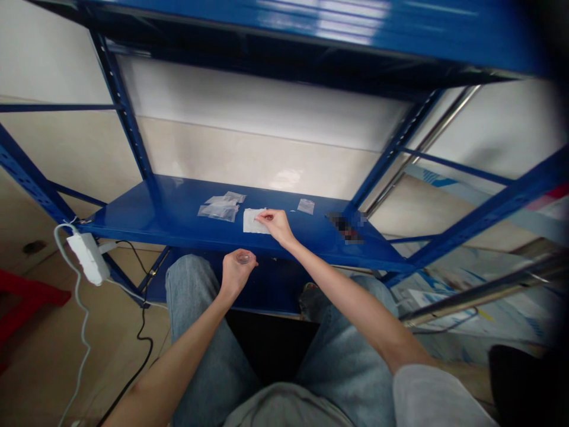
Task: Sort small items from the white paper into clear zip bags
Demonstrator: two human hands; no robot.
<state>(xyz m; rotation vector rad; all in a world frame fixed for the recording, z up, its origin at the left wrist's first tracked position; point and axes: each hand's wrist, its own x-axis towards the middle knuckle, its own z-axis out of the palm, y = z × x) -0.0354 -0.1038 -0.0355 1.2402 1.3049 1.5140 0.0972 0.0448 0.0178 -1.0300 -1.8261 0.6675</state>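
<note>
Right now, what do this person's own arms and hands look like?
The left hand and right hand are bare, with no gloves, and no watch or band shows on either wrist. The forearms are bare too, and a loose light grey short sleeve shows on the right arm.

- Bright, even room light; shadows stay faint.
- Glare streaks the upper blue steel shelf; plastic packets glint softly.
- Lens distortion bends the shelf uprights.
- Corners darken; a pixelated blur patch sits lower right.
</note>
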